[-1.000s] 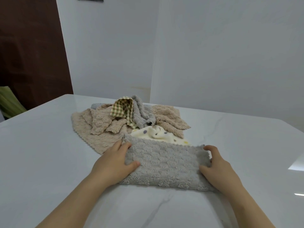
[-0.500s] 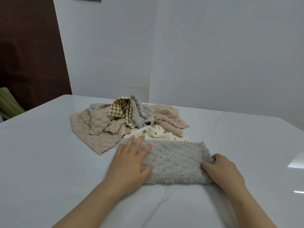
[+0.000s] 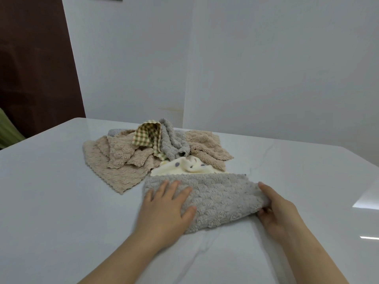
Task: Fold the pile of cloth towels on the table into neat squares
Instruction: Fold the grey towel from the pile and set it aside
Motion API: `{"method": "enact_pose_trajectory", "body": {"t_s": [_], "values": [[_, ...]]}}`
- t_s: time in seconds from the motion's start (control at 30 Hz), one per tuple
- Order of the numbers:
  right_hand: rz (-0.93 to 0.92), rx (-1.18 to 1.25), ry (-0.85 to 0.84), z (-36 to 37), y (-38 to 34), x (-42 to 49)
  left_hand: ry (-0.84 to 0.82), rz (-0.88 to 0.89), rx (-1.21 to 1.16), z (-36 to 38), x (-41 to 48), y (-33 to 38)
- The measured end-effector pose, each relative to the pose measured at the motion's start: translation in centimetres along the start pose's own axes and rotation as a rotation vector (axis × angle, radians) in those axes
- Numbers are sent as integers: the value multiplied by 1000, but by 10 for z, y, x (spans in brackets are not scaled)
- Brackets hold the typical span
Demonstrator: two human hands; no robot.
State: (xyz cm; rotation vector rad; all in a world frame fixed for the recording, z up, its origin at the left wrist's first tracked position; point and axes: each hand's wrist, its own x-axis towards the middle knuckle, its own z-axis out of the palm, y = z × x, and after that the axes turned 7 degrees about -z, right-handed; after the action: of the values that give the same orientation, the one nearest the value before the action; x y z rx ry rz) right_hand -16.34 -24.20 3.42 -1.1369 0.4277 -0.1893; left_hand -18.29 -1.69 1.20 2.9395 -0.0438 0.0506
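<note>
Grey towel [image 3: 217,199]: soft, light, floppy. Pressed flat under left hand [image 3: 166,210], pinched at 3 o'clock end by right hand [image 3: 281,216].

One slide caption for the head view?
Left hand presses the grey towel flat; right hand grips its end, unfolded pile behind.

On the worktop [image 3: 51,201], the folded towel [image 3: 217,199] lies toward the near edge, and the pile of towels [image 3: 127,156] sits just behind it, toward the far edge. The left hand [image 3: 166,210] rests on its left part, and the right hand [image 3: 281,214] holds its right end.
</note>
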Motion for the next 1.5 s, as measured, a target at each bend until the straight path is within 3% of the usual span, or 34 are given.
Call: {"method": "enact_pose_trajectory", "body": {"t_s": [0.2, 0.33, 0.43, 0.57, 0.7, 0.87, 1.0, 1.17, 1.3, 1.37, 1.43, 1.5], "values": [[-128, -20, 16, 10, 13, -1, -100, -25, 23, 1, 0, -15], [-90, 160, -44, 21, 19, -2, -83, -34, 10, 3, 1, -10], [-140, 164, -15, 31, 20, -7, -18, -65, -80, -3, 0, -12], [-341, 29, -3, 56, 15, -23, 240, -36, -236, -17, 3, -27], [-582, -251, -85, 85, 21, -46, 75, 33, -341, -7, 13, -45], [-733, -548, -293, 105, 47, -69, 35, -245, -1027, -18, 16, -44], [-844, -861, -466, 106, 67, -73, 8, -303, -1312, -31, 11, -39], [-892, -1138, -593, 105, 76, -74, 19, -295, -1345, -34, 9, -40], [-982, -1179, -729, 104, 76, -78, 89, -300, -1310, -32, 9, -41], [-1061, -1082, -705, 101, 73, -78, 146, -317, -1344, -34, 11, -43], [-1186, -984, -552, 95, 69, -71, 171, -339, -1368, -35, 11, -49], [-1163, -1015, -442, 88, 66, -64, 154, -351, -1335, -33, 12, -55]]}}
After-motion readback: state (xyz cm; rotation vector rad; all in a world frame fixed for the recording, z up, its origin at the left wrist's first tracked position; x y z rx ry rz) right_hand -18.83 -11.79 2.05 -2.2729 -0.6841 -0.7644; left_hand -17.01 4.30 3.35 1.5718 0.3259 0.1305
